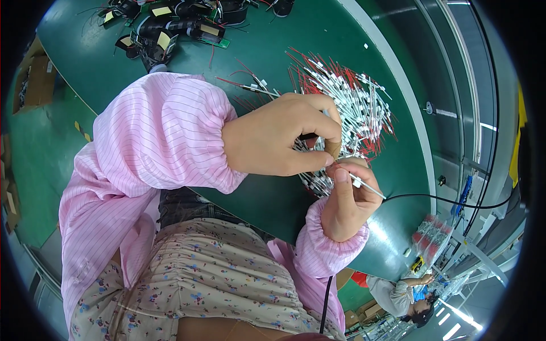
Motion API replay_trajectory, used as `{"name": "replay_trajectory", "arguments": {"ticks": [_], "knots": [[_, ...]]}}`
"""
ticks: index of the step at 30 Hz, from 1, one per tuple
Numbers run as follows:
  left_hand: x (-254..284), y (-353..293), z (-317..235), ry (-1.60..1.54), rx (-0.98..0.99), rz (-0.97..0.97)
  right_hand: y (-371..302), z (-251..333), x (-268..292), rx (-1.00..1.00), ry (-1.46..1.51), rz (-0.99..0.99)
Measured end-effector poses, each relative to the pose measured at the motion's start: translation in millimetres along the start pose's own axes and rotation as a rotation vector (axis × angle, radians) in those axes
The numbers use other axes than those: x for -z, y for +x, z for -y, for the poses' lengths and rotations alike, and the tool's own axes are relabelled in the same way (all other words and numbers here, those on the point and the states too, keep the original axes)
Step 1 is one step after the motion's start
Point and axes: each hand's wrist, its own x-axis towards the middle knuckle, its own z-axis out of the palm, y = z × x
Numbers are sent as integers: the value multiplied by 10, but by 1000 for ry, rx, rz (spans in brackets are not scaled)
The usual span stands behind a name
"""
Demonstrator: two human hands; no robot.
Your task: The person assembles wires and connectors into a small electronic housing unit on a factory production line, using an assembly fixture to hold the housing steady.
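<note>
Head view: a cardboard box (38,82) is sitting at far left, and black devices (196,27) are lying on the green table (267,202). The left hand (281,135) is pinching thumb and fingertip together; what lies between is too hidden to tell. Beyond both hands, a heap of red-and-white leads (355,102) is spreading. The right hand (347,204) is gripping a thin white lead (371,189) just beside the left thumb.

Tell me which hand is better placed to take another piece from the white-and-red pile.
Probably the left hand: its fingers overlap the pile in this view, while the right hand, lower in the picture, grips a slim white piece. Whether the left fingertips also pinch something is unclear.
</note>
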Motion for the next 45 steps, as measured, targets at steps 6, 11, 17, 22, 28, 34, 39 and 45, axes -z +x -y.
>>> {"name": "replay_trajectory", "arguments": {"ticks": [6,11,17,22,28,34,39,45], "knots": [[-18,-3,13,-20,-17,10,-7,-37,23,52,60,-30],[-65,20,86,42,-132,-22,47,-43,110,-33,423,-93],[-97,-53,-16,100,23,-23,15,73,53,-84,388,-128],[-76,-14,42,2,-114,50,-14,109,41,36,247,-167],[-96,-20,111,-58,-154,69,-62,127,41,164,-1,-127],[-95,-17,131,-82,-176,104,-76,161,71,200,-162,-115],[-100,-16,165,-94,-185,112,-81,169,43,223,-238,-151],[-87,-17,146,-86,-166,126,-77,196,28,229,-335,-128]]}}
